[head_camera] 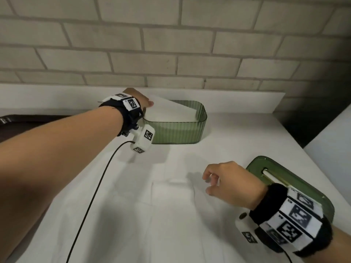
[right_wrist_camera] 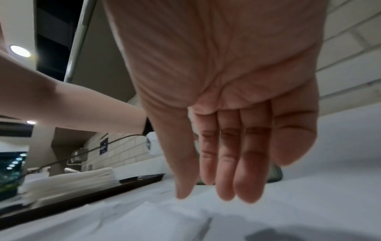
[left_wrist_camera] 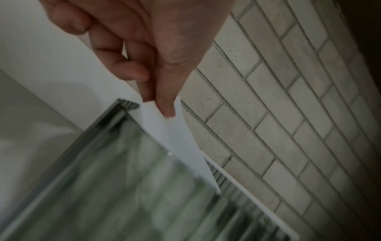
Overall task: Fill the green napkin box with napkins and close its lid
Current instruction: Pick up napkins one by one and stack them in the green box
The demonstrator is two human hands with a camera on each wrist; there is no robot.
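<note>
Green napkin box (head_camera: pixel 176 130) at back of white table (head_camera: pixel 237 133), near brick wall (head_camera: pixel 171 44), lid off. Left hand (head_camera: pixel 139 99) at box's left rim, thumb & fingers (left_wrist_camera: pixel 164 104) pinching corner of white napkin (head_camera: pixel 171 109); sheet slants down into box, upper corner raised above rim. Box wall ribbed, see-through green; contents blurred in left wrist view, prob. more white paper inside. Green lid (head_camera: pixel 281 179) w/ slot lying flat on table front right, partly under right wrist. Right hand (head_camera: pixel 231 183) hovering just over table, fingers (right_wrist_camera: pixel 226 163) loosely hanging, gripping nothing. Flat napkins (head_camera: pixel 172 202) spread on table before it. Napkin stack (right_wrist_camera: pixel 68 181) on dark tray (right_wrist_camera: pixel 82 202) at left. Blue wall sign (right_wrist_camera: pixel 103 146) w/ white writing, too small to read. Wristbands carrying b/w square markers, no legible text.
</note>
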